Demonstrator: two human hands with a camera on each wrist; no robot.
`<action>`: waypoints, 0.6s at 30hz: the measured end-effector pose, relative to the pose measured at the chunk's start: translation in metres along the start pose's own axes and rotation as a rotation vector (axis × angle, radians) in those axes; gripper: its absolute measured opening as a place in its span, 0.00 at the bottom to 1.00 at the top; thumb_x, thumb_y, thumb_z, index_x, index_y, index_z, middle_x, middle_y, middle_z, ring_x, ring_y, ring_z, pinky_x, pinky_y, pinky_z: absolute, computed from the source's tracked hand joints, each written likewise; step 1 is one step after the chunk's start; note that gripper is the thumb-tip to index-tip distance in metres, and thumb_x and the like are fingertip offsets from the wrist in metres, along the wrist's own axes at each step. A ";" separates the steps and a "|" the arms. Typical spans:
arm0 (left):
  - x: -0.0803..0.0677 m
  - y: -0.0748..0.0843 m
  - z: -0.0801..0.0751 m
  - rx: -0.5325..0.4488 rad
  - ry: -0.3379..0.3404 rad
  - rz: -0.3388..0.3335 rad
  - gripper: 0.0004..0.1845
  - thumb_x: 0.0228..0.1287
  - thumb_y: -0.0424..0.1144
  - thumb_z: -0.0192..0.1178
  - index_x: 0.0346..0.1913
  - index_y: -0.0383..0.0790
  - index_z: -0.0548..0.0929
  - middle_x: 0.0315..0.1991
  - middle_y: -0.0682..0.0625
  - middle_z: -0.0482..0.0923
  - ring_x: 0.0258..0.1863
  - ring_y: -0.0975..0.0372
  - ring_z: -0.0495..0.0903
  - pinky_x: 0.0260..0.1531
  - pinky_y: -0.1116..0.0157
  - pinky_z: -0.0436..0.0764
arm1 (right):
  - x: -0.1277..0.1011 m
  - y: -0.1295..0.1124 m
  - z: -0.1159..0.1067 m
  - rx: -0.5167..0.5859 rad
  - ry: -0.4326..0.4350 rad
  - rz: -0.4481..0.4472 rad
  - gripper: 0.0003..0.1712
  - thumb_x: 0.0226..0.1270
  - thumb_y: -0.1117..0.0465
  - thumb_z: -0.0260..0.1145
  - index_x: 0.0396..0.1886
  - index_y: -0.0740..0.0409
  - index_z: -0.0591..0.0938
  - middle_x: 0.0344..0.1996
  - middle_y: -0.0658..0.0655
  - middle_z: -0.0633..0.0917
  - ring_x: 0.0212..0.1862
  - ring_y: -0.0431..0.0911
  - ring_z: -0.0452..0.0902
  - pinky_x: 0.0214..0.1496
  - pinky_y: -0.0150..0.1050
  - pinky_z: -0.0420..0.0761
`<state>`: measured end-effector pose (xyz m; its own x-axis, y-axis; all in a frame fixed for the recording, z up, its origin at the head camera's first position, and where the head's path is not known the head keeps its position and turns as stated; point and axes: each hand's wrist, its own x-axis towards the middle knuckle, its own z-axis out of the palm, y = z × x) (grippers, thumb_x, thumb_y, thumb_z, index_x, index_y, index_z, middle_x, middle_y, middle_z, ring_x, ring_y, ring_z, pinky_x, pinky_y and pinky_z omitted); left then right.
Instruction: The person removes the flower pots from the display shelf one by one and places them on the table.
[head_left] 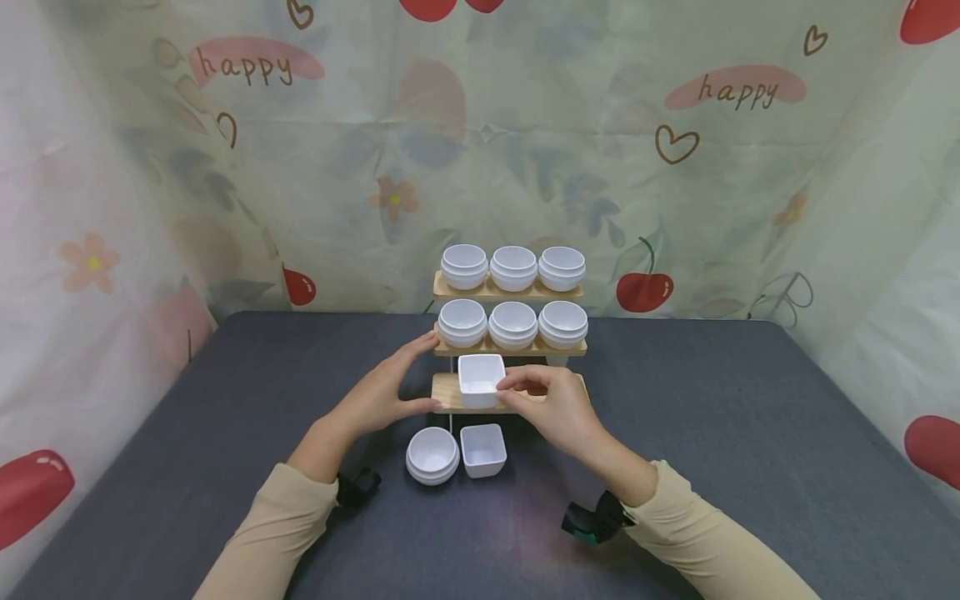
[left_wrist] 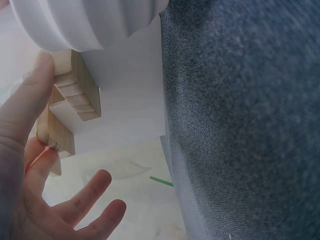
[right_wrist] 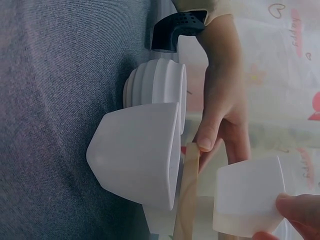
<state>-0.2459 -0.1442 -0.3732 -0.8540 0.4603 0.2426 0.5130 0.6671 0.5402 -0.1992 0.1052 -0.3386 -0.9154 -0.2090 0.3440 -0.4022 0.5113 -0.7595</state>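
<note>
My right hand [head_left: 558,408] pinches the right side of a square white bowl [head_left: 478,383] between thumb and fingers. The bowl overlaps the lowest tier of a wooden display stand [head_left: 444,393] in the head view; the right wrist view shows it upright beyond the tier's edge. On the left, my left hand [head_left: 375,393] touches the ends of the stand's tiers, its thumb [left_wrist: 42,75] at one board and a fingertip at another. The remaining fingers are spread. In front of the stand, a round white bowl [head_left: 432,457] and a second square bowl [head_left: 483,451] sit on the table.
Several round white bowls [head_left: 513,325] fill the middle and top tiers in rows. A dark grey cloth [head_left: 675,400] covers the table. Behind it hangs a printed curtain [head_left: 495,167], with side curtains at left and right. Black wrist cameras sit below both forearms.
</note>
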 end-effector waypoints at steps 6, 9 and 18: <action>0.000 0.000 0.000 0.003 0.000 0.000 0.48 0.50 0.45 0.71 0.72 0.46 0.55 0.74 0.46 0.51 0.72 0.50 0.56 0.67 0.46 0.61 | -0.002 0.000 -0.002 -0.014 0.001 -0.020 0.04 0.53 0.65 0.71 0.30 0.59 0.87 0.37 0.58 0.88 0.38 0.45 0.84 0.41 0.35 0.82; 0.000 0.000 0.000 0.004 0.000 0.002 0.48 0.50 0.45 0.71 0.72 0.46 0.55 0.74 0.46 0.51 0.72 0.50 0.56 0.67 0.46 0.61 | -0.002 0.000 -0.003 -0.021 0.001 -0.026 0.04 0.52 0.65 0.71 0.30 0.59 0.87 0.37 0.58 0.88 0.39 0.46 0.83 0.41 0.34 0.82; 0.000 0.000 -0.001 0.002 0.000 0.009 0.48 0.50 0.45 0.71 0.72 0.45 0.55 0.74 0.46 0.51 0.72 0.50 0.56 0.67 0.47 0.61 | -0.004 0.001 -0.004 -0.024 -0.001 -0.024 0.04 0.52 0.65 0.72 0.29 0.59 0.87 0.36 0.57 0.88 0.37 0.44 0.83 0.40 0.33 0.82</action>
<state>-0.2459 -0.1444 -0.3727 -0.8491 0.4667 0.2475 0.5211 0.6637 0.5366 -0.1961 0.1103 -0.3387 -0.9054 -0.2225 0.3615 -0.4237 0.5262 -0.7373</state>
